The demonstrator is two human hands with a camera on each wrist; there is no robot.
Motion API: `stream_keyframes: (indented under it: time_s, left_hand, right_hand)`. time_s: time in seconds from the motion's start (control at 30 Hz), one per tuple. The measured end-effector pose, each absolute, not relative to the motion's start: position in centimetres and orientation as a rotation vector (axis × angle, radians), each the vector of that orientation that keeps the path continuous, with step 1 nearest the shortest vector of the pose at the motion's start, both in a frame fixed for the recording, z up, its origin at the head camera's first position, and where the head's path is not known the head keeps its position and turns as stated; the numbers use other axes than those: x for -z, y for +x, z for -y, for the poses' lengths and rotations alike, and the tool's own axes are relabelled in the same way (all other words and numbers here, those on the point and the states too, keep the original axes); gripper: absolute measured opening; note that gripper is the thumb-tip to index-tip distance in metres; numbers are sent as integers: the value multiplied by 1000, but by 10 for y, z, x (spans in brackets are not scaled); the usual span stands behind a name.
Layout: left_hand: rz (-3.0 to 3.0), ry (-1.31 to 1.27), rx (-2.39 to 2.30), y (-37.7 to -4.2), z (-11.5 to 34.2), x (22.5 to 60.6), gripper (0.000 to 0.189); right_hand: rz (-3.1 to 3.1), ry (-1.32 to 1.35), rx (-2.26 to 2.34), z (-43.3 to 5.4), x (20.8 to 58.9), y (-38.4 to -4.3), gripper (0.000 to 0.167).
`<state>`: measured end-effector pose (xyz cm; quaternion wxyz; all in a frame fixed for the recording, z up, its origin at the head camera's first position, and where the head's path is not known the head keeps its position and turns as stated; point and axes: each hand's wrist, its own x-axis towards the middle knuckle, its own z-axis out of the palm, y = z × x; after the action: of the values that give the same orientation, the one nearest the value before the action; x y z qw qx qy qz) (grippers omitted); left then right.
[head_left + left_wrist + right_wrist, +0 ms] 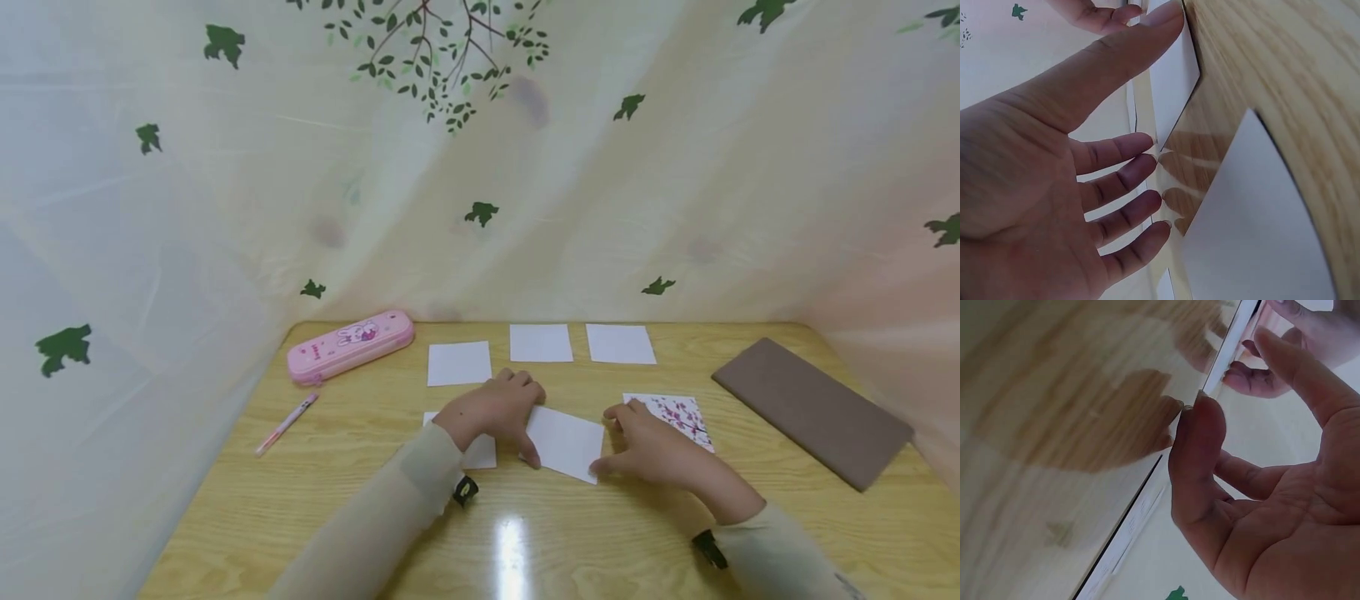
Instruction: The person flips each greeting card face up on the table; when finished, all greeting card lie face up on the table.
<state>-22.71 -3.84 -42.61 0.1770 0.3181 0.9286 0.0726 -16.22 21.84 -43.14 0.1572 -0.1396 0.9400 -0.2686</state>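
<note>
A white square card lies slightly turned on the wooden table, between the two hands. My left hand is at its left edge, thumb and fingers spread apart; in the left wrist view the thumb overlaps a white card and the fingertips meet the tabletop. At the right edge my right hand spans the card with thumb and fingers apart, one fingertip down on the table in the right wrist view. Another white card is partly hidden under the left forearm. Behind the right hand lies a card with pink blossoms.
Three white cards lie farther back, one left, one middle, one right. A pink pencil case and a pink pen are at left. A brown flat rectangular object lies at right; a leaf-patterned curtain hangs behind.
</note>
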Motion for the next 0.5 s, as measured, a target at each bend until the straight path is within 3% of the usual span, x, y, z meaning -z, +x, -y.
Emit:
stream_keyframes:
  time_s: [0.5]
  left_hand:
    - [-2597, 883, -240, -233, 42, 426, 84]
  right_hand:
    - [-2686, -357, 721, -206, 433, -165, 86]
